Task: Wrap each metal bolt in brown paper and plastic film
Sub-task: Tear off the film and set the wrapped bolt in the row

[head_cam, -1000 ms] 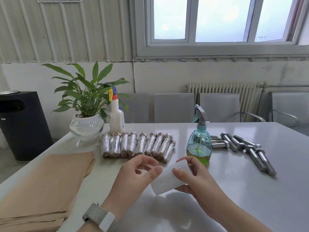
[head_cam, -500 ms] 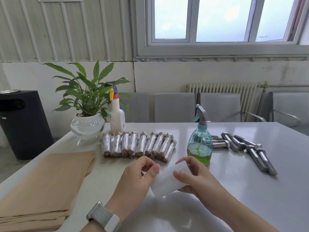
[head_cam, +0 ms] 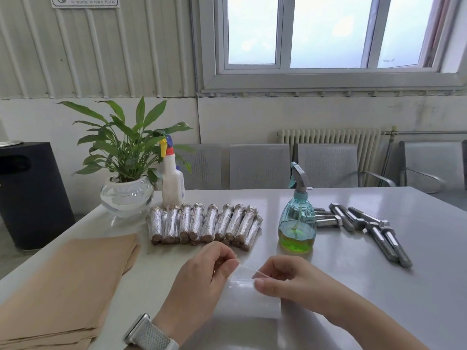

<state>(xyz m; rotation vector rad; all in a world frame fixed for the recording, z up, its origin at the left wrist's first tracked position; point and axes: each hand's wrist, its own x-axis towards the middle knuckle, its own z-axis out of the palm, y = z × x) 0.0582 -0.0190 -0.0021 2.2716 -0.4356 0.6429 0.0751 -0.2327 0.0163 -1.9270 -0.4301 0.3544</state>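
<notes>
My left hand (head_cam: 202,276) and my right hand (head_cam: 283,276) both pinch a clear sheet of plastic film (head_cam: 249,296) low over the white table (head_cam: 379,299); the film hangs down between them onto the tabletop. A row of several wrapped bolts (head_cam: 204,224) lies beyond my hands. Several bare metal bolts (head_cam: 371,228) are scattered at the right. A stack of brown paper (head_cam: 58,289) lies at the left.
A teal spray bottle (head_cam: 297,218) with green liquid stands between the wrapped and the bare bolts. A potted plant in a glass bowl (head_cam: 126,195) and a white spray bottle (head_cam: 172,181) stand at the back left. Grey chairs (head_cam: 260,165) line the far edge.
The white roll that both hands held is no longer seen; a flat clear film now stretches between my fingers. Both hands have dropped lower and moved slightly apart.
</notes>
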